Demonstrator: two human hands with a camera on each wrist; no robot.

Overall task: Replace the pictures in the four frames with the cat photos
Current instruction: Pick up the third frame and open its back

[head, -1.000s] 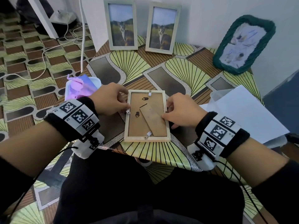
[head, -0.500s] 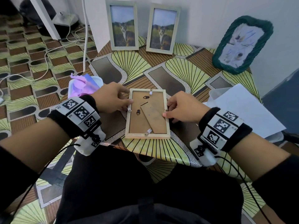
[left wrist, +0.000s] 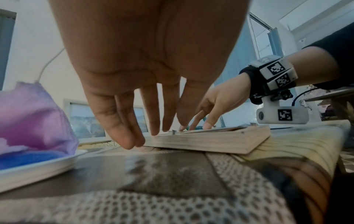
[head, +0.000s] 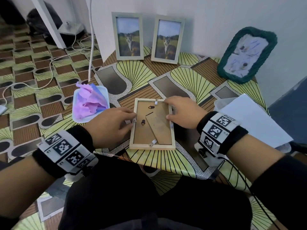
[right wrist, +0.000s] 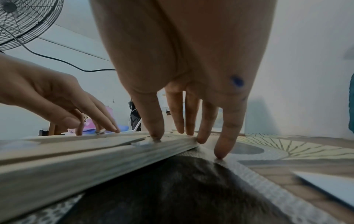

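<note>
Left hand [head: 110,124]: fingers straight and slightly apart, tips on the left rail of the face-down frame, beside a small metal tab [head: 134,120]; nothing is gripped.
Right hand [head: 183,112]: fingers straight and spread, thumb tip on the right rail, other tips at the frame's far right corner, the little finger [right wrist: 224,136] down on the tablecloth just beside it.
Face-down frame [head: 152,146]: one, light wood, lying flat near the table's front edge, between the two hands; brown backing board up, with a folded stand flap [head: 158,128] and two dark hangers.
Tabs: four pale ones can be counted round the backing, one on each side.
Cat frames: two, a left one [head: 127,36] and a right one [head: 168,39], standing upright side by side against the wall at the back, each showing a cat in a field.
Green frame [head: 247,53]: one, woven rim, leaning on the wall at the back right, holding a pale picture too blurred to read.
White tray [head: 75,112]: one, just left of the left hand, holding crumpled purple and blue paper [head: 90,101].
Clear tub [head: 221,103]: one, right of the right hand, with a white sheet [head: 254,123] lying over it; its inside is hidden.
Table [head: 166,77]: one, under a green and brown patterned cloth.
</note>
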